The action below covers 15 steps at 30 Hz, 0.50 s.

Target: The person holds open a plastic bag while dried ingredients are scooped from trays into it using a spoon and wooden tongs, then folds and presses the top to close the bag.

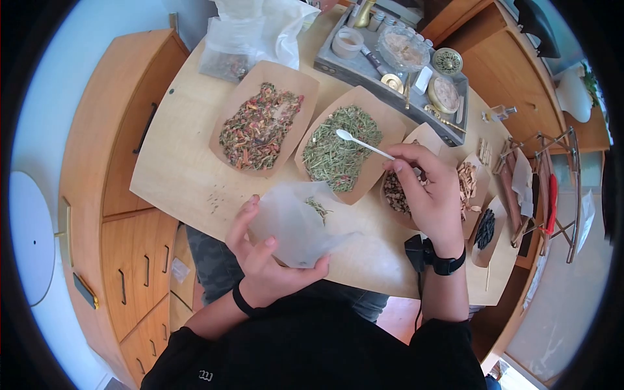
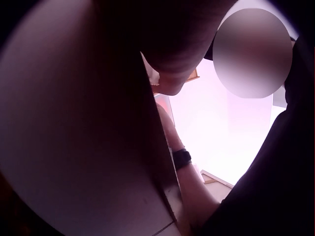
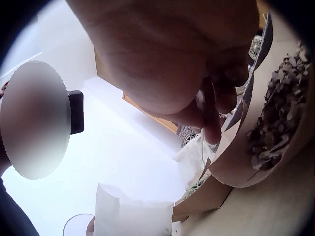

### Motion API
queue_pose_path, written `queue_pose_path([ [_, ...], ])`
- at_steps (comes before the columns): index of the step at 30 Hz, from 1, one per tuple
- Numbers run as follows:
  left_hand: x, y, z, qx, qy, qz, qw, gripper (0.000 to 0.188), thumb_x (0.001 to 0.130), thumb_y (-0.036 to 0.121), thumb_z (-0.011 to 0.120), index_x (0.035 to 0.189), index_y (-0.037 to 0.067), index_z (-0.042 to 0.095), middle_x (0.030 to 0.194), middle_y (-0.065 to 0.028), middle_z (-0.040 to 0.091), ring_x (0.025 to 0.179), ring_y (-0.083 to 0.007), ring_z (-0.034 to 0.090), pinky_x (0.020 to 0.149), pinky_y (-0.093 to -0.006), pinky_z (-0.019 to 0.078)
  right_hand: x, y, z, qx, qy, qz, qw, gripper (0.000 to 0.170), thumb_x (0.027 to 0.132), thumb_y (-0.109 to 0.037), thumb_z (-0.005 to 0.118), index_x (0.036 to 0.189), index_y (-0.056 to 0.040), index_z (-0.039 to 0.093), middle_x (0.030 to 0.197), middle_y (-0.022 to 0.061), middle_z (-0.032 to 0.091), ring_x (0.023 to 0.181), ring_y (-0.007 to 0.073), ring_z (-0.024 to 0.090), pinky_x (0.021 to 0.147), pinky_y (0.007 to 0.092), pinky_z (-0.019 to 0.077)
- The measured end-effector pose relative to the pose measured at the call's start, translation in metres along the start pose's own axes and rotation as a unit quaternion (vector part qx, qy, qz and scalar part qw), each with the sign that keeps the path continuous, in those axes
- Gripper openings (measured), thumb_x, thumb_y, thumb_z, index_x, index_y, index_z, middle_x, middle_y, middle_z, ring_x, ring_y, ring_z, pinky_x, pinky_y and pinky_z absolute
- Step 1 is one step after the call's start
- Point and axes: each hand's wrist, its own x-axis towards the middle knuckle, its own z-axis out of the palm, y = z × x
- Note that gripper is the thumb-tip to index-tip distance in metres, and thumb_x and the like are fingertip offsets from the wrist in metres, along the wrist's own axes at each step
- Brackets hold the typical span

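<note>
Head view: left hand (image 1: 270, 260) at the table's (image 1: 364, 260) near edge; fingers spread and part-curled, cupping a translucent bag (image 1: 284, 224) with the thumb across its lower side. A little green herb shows at the bag's mouth. Right hand (image 1: 426, 192): thumb and fingertips closed in a pinch on the handle of a white spoon (image 1: 361, 141). Spoon bowl sits over the green herb (image 1: 331, 156) in a paper tray (image 1: 389, 127), mid-table; contact and load cannot be told. Step, as judged: scooping herb for the bag. Next move calls for a filled spoon bowl kept level, and the bag mouth held wide.

Left wrist view: dark; left hand's grip cannot be told here. Watch on the right forearm visible.

Right wrist view: right fingers bent together; brown pieces (image 3: 280, 113) nearby; bag low in view, near the herb tray.
</note>
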Motion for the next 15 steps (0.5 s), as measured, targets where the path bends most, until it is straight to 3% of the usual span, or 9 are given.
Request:
queue_pose_path([
  [7,0.012,0.013,-0.040,0.029,-0.077,-0.063,0.995,0.113,0.070,0.024,0.102,0.158,0.024,0.032,0.161,-0.0269,0.034,0.149,-0.0479,0.044,0.114,-0.0614,0.0545,-0.004,0.010,-0.005,0.021,0.012,-0.001,1.000,0.019,0.107,0.000,0.067,0.122,0.0021,0.078,0.101,0.0126,0.083,0.095,0.0213,0.081,0.088,0.0339,0.0610],
  [10,0.011,0.008,-0.050,0.016,-0.073,-0.062,0.995,0.115,0.069,0.023,0.102,0.159,0.023,0.031,0.163,-0.0283,0.034,0.149,-0.0477,0.044,0.114,-0.0604,0.0539,-0.006,0.008,-0.007,0.007,0.016,-0.007,1.000,0.019,0.106,0.000,0.068,0.121,0.0025,0.078,0.099,0.0128,0.082,0.093,0.0218,0.080,0.087,0.0341,0.0608],
  [15,0.022,0.012,-0.041,0.013,-0.097,-0.069,0.993,0.116,0.068,0.021,0.102,0.160,0.022,0.031,0.165,-0.0281,0.034,0.149,-0.0471,0.045,0.117,-0.0602,0.0501,-0.010,-0.003,-0.007,0.018,0.003,0.004,1.000,0.016,0.104,-0.002,0.069,0.116,0.0025,0.079,0.096,0.0135,0.081,0.089,0.0233,0.080,0.083,0.0355,0.0608],
])
